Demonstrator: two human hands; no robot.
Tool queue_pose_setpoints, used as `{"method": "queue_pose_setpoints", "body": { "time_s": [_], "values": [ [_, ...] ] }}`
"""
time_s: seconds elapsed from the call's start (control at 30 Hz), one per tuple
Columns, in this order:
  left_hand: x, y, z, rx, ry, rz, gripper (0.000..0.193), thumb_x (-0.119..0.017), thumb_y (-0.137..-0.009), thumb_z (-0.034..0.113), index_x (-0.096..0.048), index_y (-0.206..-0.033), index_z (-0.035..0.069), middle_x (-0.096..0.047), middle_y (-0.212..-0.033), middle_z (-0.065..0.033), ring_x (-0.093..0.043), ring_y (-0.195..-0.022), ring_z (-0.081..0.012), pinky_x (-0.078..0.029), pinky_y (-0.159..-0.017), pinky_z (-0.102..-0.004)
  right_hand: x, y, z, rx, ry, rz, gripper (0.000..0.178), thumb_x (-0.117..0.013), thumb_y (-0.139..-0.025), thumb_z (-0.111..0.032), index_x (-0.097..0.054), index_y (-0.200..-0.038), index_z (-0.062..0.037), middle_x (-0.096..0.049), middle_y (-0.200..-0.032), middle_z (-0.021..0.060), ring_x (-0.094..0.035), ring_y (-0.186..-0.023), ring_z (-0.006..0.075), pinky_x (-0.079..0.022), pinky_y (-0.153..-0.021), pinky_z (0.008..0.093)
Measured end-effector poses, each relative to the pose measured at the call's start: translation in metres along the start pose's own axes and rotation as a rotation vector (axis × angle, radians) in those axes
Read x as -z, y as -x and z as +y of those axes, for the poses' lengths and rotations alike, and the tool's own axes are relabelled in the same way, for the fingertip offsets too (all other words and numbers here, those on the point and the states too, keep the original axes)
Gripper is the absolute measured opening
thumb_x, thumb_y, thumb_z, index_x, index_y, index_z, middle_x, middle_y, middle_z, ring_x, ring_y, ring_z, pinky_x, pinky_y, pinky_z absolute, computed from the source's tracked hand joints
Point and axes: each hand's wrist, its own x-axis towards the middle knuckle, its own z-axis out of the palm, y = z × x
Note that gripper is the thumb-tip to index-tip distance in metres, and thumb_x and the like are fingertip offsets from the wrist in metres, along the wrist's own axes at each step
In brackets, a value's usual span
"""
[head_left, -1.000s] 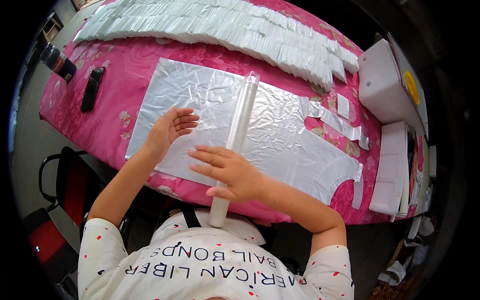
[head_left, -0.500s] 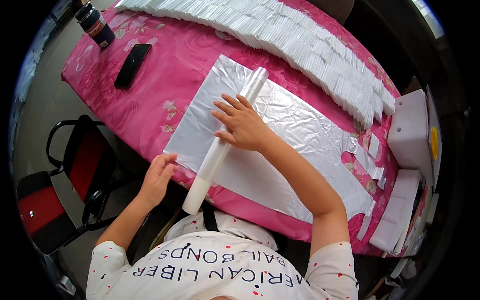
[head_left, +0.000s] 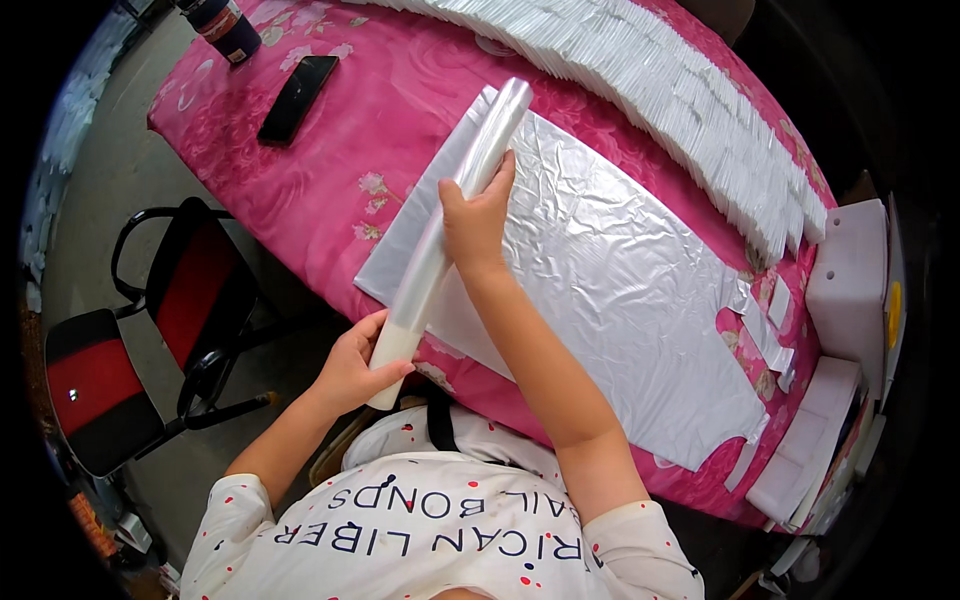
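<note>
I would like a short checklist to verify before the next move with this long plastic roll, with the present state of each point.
1. Left hand on the plastic roll: ok, gripping near its lower end.
2. Right hand on the roll: ok, holding higher up.
3. Near end of the roll over the table: not ok, it juts past the edge.
4. Silvery sheet smooth: not ok, wrinkles show.
5. Black phone away from the roll: ok, they lie apart.
6. Roll lifted off the sheet or resting on it: cannot tell from this view.
</note>
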Motion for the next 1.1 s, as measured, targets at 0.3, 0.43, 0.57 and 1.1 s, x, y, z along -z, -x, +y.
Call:
{"method": "queue_pose_setpoints", "body": {
  "time_s": [0.3,0.43,0.57,1.1],
  "values": [
    [-0.040,-0.008,0.018,0.195,0.300,-0.357,0.062,-0.065,-0.075,0.039,-0.048,-0.117,-0.004,-0.059,-0.098,-0.0167,-0.062,-0.077,-0.0185,-0.052,-0.066,-0.0303,0.082,0.006,-0.072,-0.346,-0.759,-0.294,0.063,-0.068,-0.073,-0.019,-0.033,-0.121,0.0014,-0.052,-0.085,0.0079,-0.056,-0.077,0.0149,-0.050,-0.070,0.0290],
    [-0.046,-0.013,0.017,0.186,0.069,-0.540,0.069,-0.058,-0.077,0.057,-0.050,-0.112,-0.001,-0.058,-0.079,-0.0093,-0.061,-0.072,-0.0153,-0.051,-0.061,-0.0278,0.106,0.023,-0.084,-0.269,-0.696,-0.208,0.063,-0.069,-0.073,-0.020,-0.033,-0.119,0.0023,-0.051,-0.086,0.0078,-0.057,-0.077,0.0146,-0.050,-0.070,0.0286],
    [-0.066,-0.023,0.003,0.061,-0.156,-0.333,0.065,-0.049,-0.085,0.054,-0.044,-0.120,0.000,-0.057,-0.092,-0.0073,-0.058,-0.078,-0.0128,-0.048,-0.066,-0.0274,0.129,0.044,-0.071,-0.259,-0.512,0.010,0.054,-0.069,-0.074,-0.018,-0.037,-0.114,0.0000,-0.051,-0.089,0.0086,-0.057,-0.078,0.0157,-0.050,-0.070,0.0301],
    [-0.041,-0.011,-0.030,0.672,0.014,-0.684,0.061,-0.064,-0.076,0.052,-0.052,-0.111,0.003,-0.056,-0.073,-0.0052,-0.055,-0.056,-0.0109,-0.046,-0.054,-0.0234,0.301,0.005,-0.022,-0.346,-0.191,0.119,0.032,-0.065,-0.081,-0.021,-0.056,-0.104,-0.0013,-0.059,-0.087,0.0014,-0.052,-0.071,0.0053,-0.041,-0.061,0.0179]
  ]
}}
